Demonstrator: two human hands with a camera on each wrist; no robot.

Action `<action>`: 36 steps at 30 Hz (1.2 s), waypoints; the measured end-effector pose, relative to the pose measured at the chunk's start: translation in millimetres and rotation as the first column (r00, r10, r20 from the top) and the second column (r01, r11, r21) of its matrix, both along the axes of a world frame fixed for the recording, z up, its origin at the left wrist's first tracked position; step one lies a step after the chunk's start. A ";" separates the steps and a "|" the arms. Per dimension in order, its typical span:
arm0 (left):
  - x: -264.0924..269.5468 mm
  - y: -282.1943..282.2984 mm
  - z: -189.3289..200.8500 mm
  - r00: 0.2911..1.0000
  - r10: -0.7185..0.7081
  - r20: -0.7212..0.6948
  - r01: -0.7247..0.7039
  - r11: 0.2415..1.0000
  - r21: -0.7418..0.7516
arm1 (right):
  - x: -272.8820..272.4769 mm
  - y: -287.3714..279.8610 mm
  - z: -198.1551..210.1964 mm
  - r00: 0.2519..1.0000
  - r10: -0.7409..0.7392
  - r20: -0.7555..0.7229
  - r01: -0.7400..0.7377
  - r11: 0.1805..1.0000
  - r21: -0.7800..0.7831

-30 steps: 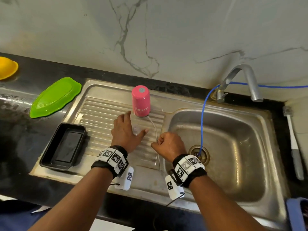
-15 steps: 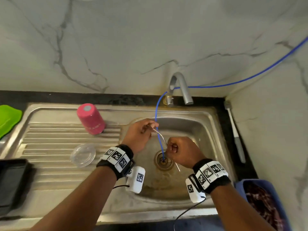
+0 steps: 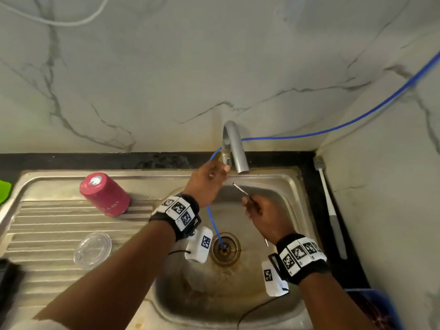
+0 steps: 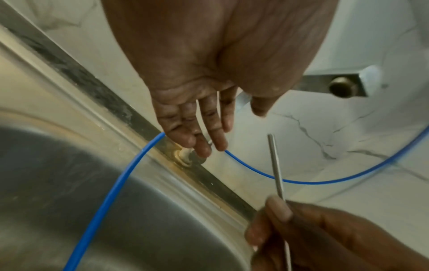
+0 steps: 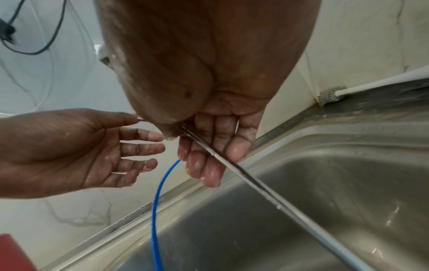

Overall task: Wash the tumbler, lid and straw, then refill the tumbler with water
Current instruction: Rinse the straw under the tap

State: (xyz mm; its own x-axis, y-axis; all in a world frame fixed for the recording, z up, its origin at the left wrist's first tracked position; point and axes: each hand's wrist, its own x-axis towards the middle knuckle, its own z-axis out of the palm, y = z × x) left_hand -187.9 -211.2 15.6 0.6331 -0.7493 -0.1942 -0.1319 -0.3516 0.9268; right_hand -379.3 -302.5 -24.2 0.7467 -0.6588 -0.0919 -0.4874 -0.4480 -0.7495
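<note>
The thin metal straw (image 3: 240,188) (image 4: 276,170) (image 5: 250,179) is pinched in my right hand (image 3: 264,215) (image 5: 204,146) over the sink basin (image 3: 283,210), its tip pointing up toward the tap spout (image 3: 238,148). My left hand (image 3: 209,182) (image 4: 204,132) reaches with straight, wet fingers to the tap's base and holds nothing. The pink tumbler (image 3: 104,195) stands upside down on the drainboard (image 3: 47,225) at the left. The clear lid (image 3: 92,250) lies flat on the drainboard nearer to me.
A blue tube (image 3: 333,129) runs along the wall, past the tap and down into the drain (image 3: 223,250). A white bottle brush (image 3: 332,210) lies on the black counter right of the sink. A blue bin (image 3: 378,308) sits at the lower right, a green dish (image 3: 4,189) at the far left.
My left hand let go of the straw and moved up to the tap base. My right hand keeps the straw and has risen slightly. The view shifted right and up.
</note>
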 end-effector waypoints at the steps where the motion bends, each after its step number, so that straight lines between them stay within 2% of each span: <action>1: 5.5 -6.5 1.9 0.999 -0.002 0.052 0.000 1.000 0.031 | -0.3 -6.2 -1.9 1.000 0.006 -0.011 -0.006 1.000 -0.031; 5: 16.4 -32.8 15.0 0.951 -0.217 0.222 0.145 0.943 0.299 | 4.3 -21.8 -14.1 0.998 0.036 -0.057 -0.041 0.995 -0.092; 8: 18.2 -50.1 16.6 0.936 -0.246 0.251 0.139 0.915 0.380 | 4.9 -22.4 -19.3 0.997 0.049 -0.057 -0.053 0.995 -0.080; 13: 18.8 -56.6 1.6 0.942 -0.127 0.312 0.029 0.953 0.302 | 4.2 -20.4 -15.2 0.999 0.037 0.010 -0.036 0.999 -0.022; 17: 19.4 -51.4 -10.4 0.958 -0.051 0.284 -0.011 0.977 0.212 | 6.5 -20.5 -10.7 0.997 0.069 -0.029 -0.069 0.998 -0.007; 26: 27.8 -48.8 -10.9 0.991 0.015 0.131 -0.039 0.983 0.181 | 22.4 -15.0 -2.4 0.990 0.124 -0.068 -0.128 0.990 -0.065; 30: 16.4 -42.0 -8.3 0.978 0.057 0.202 -0.102 0.970 0.223 | 21.4 -13.8 1.7 0.985 0.152 -0.075 -0.161 0.978 -0.136; 31: 10.1 -37.2 -5.9 0.974 0.044 0.222 -0.088 0.977 0.194 | 21.4 -13.7 0.5 0.986 0.154 -0.065 -0.162 0.976 -0.145; 33: -2.5 -25.6 -4.1 0.977 -0.083 0.194 0.057 0.989 0.136 | 22.0 -13.5 -4.9 0.987 0.156 -0.029 -0.159 0.980 -0.124; 36: -19.2 -4.9 -9.7 0.939 -0.342 0.030 0.339 0.938 0.071 | 23.0 -12.8 -11.1 0.983 0.186 -0.006 -0.185 0.980 -0.078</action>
State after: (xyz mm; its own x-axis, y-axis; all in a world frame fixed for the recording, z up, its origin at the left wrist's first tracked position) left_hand -207.1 -216.1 5.9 0.3505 -0.9083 -0.2283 -0.2917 -0.3375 0.8950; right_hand -356.3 -315.4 -35.4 0.8567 -0.5139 -0.0445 -0.3892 -0.5874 -0.7095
